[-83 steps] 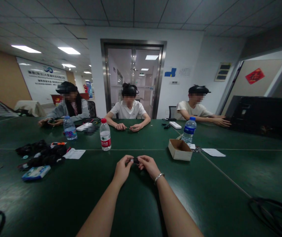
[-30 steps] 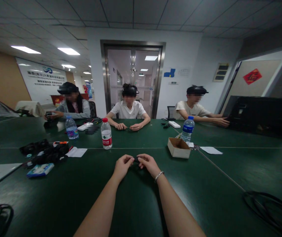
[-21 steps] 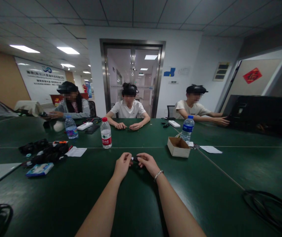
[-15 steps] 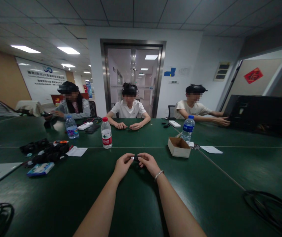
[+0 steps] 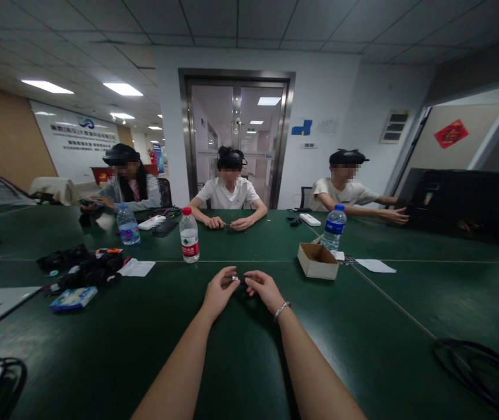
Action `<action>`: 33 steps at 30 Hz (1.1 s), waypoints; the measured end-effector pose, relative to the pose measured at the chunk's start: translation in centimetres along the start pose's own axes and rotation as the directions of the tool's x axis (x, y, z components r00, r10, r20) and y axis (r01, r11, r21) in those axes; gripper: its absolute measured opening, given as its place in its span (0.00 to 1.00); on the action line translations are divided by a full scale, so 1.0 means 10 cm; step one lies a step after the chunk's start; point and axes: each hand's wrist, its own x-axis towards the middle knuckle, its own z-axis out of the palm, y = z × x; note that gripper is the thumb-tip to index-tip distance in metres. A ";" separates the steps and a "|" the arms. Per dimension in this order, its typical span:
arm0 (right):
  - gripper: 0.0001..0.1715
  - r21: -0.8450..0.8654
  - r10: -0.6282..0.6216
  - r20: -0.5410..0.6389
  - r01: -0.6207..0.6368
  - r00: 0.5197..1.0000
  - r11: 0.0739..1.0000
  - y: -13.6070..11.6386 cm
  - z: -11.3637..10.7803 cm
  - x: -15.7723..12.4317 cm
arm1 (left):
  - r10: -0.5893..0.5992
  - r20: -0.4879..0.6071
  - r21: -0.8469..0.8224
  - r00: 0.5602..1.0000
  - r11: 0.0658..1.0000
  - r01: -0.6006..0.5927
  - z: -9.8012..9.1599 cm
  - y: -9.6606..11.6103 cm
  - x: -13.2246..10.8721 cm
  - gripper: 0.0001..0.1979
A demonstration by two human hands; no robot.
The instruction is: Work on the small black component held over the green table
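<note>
Both my hands meet over the middle of the dark green table (image 5: pixel 249 361). My left hand (image 5: pixel 218 290) pinches the pale metal end of a small black object (image 5: pixel 238 280). My right hand (image 5: pixel 264 289) pinches its other, dark end with thumb and fingers closed. The object is too small to name. A bracelet sits on my right wrist. A water bottle with a red label (image 5: pixel 189 235) stands just beyond my left hand, and an open cardboard box (image 5: pixel 318 261) lies beyond my right hand.
Three people in headsets sit along the far side. Two blue-labelled bottles (image 5: pixel 127 225) (image 5: pixel 333 228) stand near them. Black gear (image 5: pixel 83 266) and a blue packet (image 5: pixel 73 298) lie at left, papers (image 5: pixel 375 266) at right, black cables (image 5: pixel 481 373) at the near right corner.
My hands have stayed together on the small object, shifting only slightly. The person at far left lifted and moved a hand. The view drifted a little.
</note>
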 end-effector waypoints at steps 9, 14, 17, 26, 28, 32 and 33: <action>0.20 0.004 -0.010 0.028 0.010 1.000 1.000 -0.01 0.00 -0.01 | -0.016 0.040 -0.026 0.999 1.000 0.017 -0.02 0.03 0.00 0.14; 0.20 -0.001 -0.011 0.047 0.011 0.999 1.000 -0.04 0.01 -0.02 | -0.095 0.000 0.079 0.996 0.992 0.094 -0.01 0.01 0.00 0.19; 0.20 0.005 -0.003 0.040 0.002 0.999 1.000 -0.03 0.01 -0.02 | -0.125 -0.014 0.127 0.992 0.984 0.126 0.01 0.00 -0.01 0.20; 0.20 0.011 -0.009 0.025 0.009 1.000 1.000 -0.02 0.00 -0.01 | 0.040 0.077 -0.043 0.996 0.998 -0.037 0.02 0.03 0.00 0.13; 0.20 0.012 -0.012 0.022 0.011 1.000 1.000 -0.02 0.00 -0.01 | 0.007 0.069 -0.052 0.998 0.999 -0.003 0.02 0.01 0.01 0.13; 0.21 0.017 -0.009 0.026 0.008 1.000 1.000 -0.03 0.00 -0.01 | -0.072 0.055 -0.077 0.996 0.994 0.076 0.03 0.00 0.02 0.16; 0.21 0.018 -0.007 0.026 0.007 1.000 1.000 -0.02 0.00 -0.01 | -0.084 0.051 -0.075 0.995 0.993 0.088 0.02 0.00 0.02 0.16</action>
